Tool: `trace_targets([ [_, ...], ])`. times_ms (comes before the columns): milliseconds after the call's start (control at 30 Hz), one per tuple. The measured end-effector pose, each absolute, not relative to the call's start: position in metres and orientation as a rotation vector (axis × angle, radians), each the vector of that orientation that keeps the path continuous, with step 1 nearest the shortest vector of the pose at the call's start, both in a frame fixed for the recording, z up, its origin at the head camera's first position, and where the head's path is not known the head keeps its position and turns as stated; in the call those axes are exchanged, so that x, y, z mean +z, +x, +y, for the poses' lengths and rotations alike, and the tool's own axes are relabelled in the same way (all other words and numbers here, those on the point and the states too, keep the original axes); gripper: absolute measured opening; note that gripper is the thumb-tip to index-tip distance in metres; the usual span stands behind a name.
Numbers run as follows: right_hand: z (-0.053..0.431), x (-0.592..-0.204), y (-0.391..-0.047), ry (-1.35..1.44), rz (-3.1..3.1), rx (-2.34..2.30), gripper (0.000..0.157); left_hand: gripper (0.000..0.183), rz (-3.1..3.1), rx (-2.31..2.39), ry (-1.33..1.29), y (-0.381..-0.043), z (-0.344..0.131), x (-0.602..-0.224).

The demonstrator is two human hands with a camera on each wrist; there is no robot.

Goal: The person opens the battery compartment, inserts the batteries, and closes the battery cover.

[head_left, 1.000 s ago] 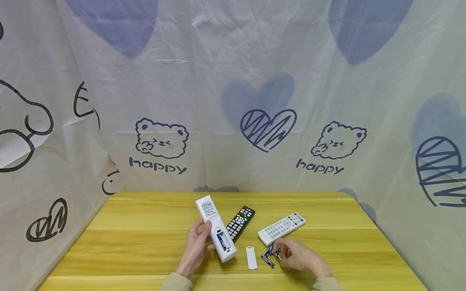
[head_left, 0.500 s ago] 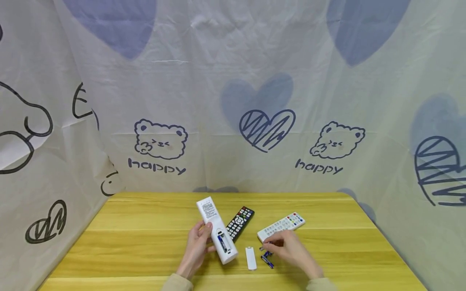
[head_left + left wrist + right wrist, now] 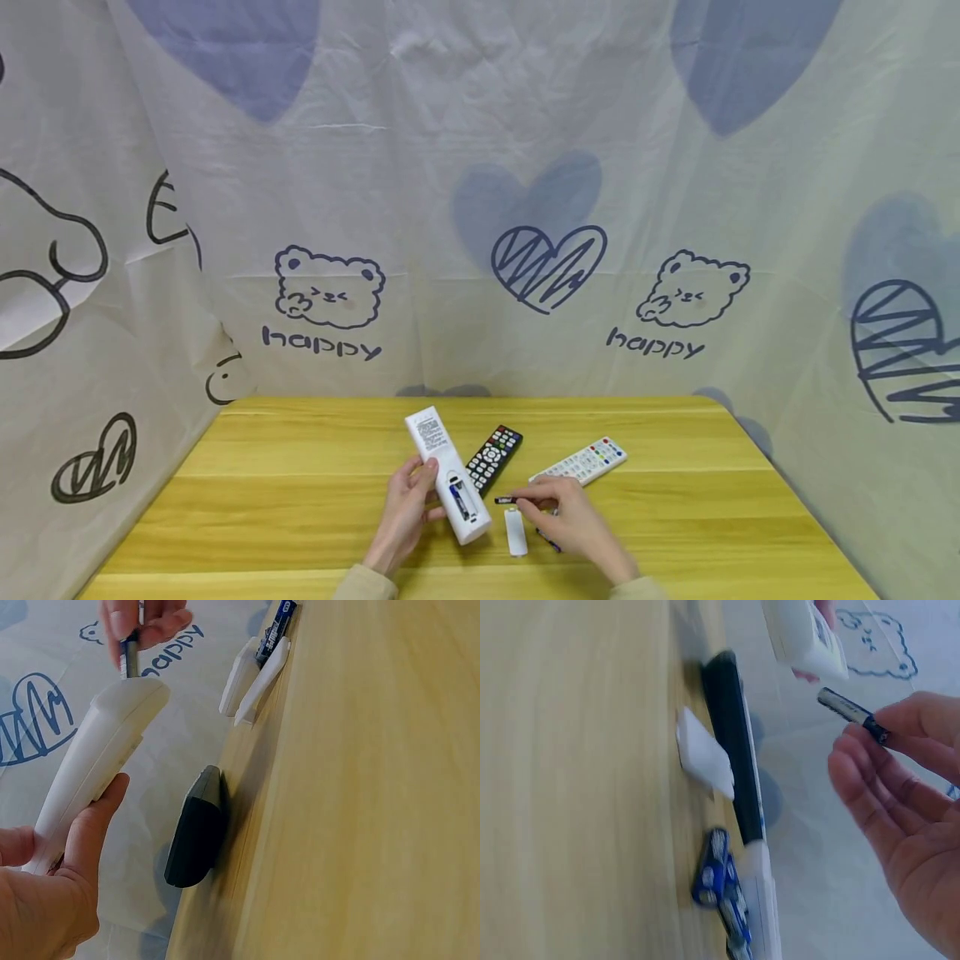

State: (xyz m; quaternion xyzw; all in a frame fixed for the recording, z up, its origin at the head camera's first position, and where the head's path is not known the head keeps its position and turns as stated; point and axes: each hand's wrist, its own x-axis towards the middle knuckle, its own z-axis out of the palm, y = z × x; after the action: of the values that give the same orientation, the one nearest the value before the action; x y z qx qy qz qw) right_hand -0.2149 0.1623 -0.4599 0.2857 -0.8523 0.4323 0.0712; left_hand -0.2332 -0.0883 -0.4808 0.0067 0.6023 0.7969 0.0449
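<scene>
My left hand (image 3: 403, 507) grips a white remote control (image 3: 437, 450) tilted above the table, back side up. Its battery compartment lies uncovered, with a blue battery (image 3: 458, 502) along the left side. Between thumb and fingertips my right hand (image 3: 570, 518) pinches another battery (image 3: 847, 709), just off the remote's lower end. The white battery cover (image 3: 515, 533) rests on the table between the hands. Several loose blue batteries (image 3: 712, 866) lie below the right hand, which mostly hides them in the head view.
A black remote control (image 3: 495, 454) lies behind the held one. Farther right, a second white remote control (image 3: 588, 461) lies buttons up, partly behind my right hand. The wooden table (image 3: 262, 500) meets a printed cloth (image 3: 450, 350) at its back edge.
My right hand has lifted a battery from the loose pile and carried it left towards the held remote. The left hand and its remote have stayed almost still.
</scene>
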Motion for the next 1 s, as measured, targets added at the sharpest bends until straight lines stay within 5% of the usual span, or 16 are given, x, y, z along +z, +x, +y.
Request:
trace_targets([
  [1000, 0.122, -0.478, -0.212, 1.029, -2.081, 0.932, 0.018, 0.05, 1.814, 2.397, 0.087, -0.235, -0.085, -0.481],
])
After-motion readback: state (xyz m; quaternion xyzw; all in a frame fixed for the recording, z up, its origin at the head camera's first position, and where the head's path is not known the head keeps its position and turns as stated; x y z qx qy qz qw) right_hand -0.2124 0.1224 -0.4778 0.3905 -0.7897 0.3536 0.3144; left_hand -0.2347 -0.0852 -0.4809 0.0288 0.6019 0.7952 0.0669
